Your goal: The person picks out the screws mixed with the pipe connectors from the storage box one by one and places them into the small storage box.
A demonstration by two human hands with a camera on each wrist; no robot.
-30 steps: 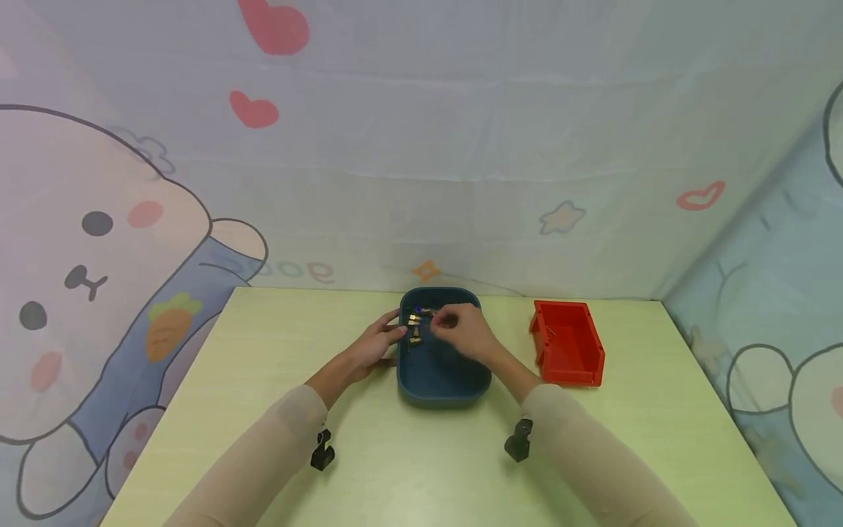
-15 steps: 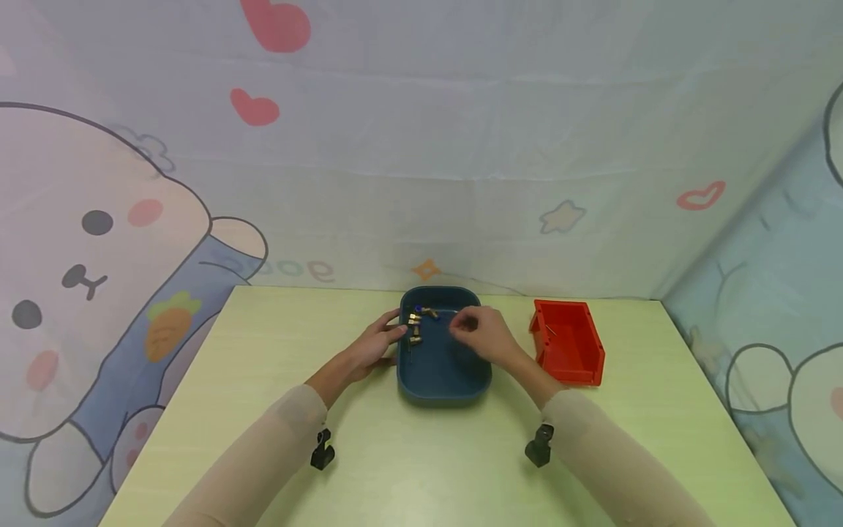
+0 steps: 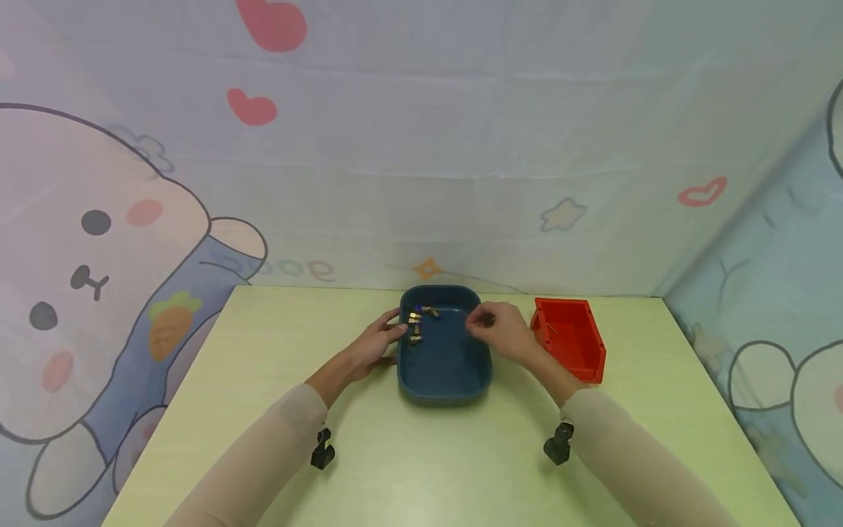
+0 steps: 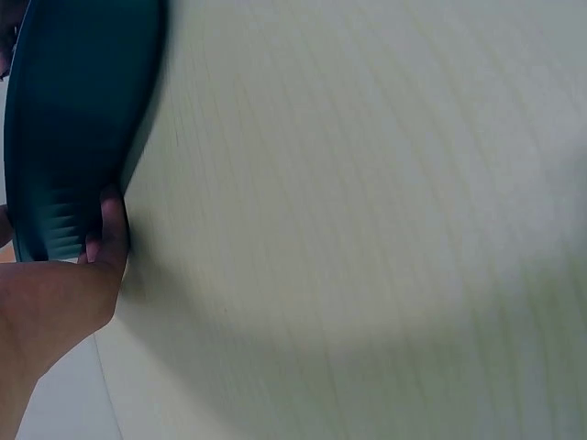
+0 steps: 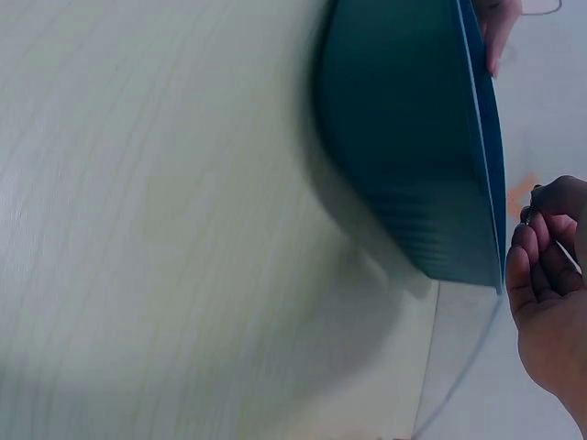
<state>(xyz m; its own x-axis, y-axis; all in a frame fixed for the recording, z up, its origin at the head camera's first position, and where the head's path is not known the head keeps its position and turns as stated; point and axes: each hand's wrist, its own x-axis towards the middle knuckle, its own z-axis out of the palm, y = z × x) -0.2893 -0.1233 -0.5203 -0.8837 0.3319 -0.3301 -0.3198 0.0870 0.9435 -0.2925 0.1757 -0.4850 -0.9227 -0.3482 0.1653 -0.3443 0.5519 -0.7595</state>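
Counts, from my station: one blue tray (image 3: 454, 369), middle of the head frame; one red bin (image 3: 579, 351), right of centre; two bare hands. In the tray's upper left I count at least four brass pieces (image 3: 416, 339); they crowd together, so the total is uncertain. One thin piece (image 3: 552, 329) lies in the red bin. Two black wrist cameras (image 3: 323, 450), one below each forearm. All stands on one pale worktop (image 3: 421, 468).

Pose: the left arm reaches up from lower left, and the left grip (image 3: 375, 342) holds the tray's left wall, thumb over the rim and fingers outside it. The right arm comes in from lower right, wrist bent toward the tray; the right grip (image 3: 502, 328) is at the tray's upper right rim in the head view, thumb and fingertips pinching a small metal piece (image 5: 529, 215), the other fingers curled.

Hard to make out: the held piece is barely visible between the fingertips, mostly covered; I cannot tell its shape. I cannot judge the right grip's height over the rim. The right forearm hides part of the bin's left side. The sleeves (image 3: 263, 446) are cut off by the bottom edge.
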